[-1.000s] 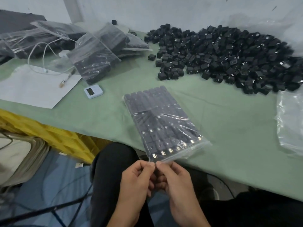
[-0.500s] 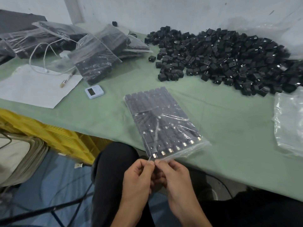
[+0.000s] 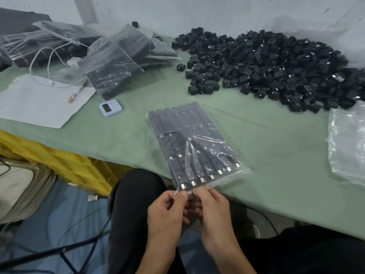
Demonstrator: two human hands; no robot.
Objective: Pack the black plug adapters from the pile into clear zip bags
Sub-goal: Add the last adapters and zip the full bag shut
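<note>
- Green cloth covers the surface in the head view, with a pale wall behind it.
- On the far right side lies the pile of black plug adapters — loose and heaped, reaching back toward the wall.
- Near the front edge lies a clear zip bag, filled with adapters in neat rows; its mouth end overhangs the edge toward the person.
- The left hand pinches the bag's mouth strip between thumb and forefinger, at its left end.
- The right hand pinches the same strip just beside it, the two thumbs close together.
- At the far left, packed bags lean on one another in a loose heap, with a white cable looped in front of them.
- A sheet of paper lies at the left with a pen at its right corner; a pale-blue device with a small screen sits between the paper and the filled bag.
- Empty clear bags lie at the right edge, just beside the pile.
- Below the surface on the left — a yellow crate.
</note>
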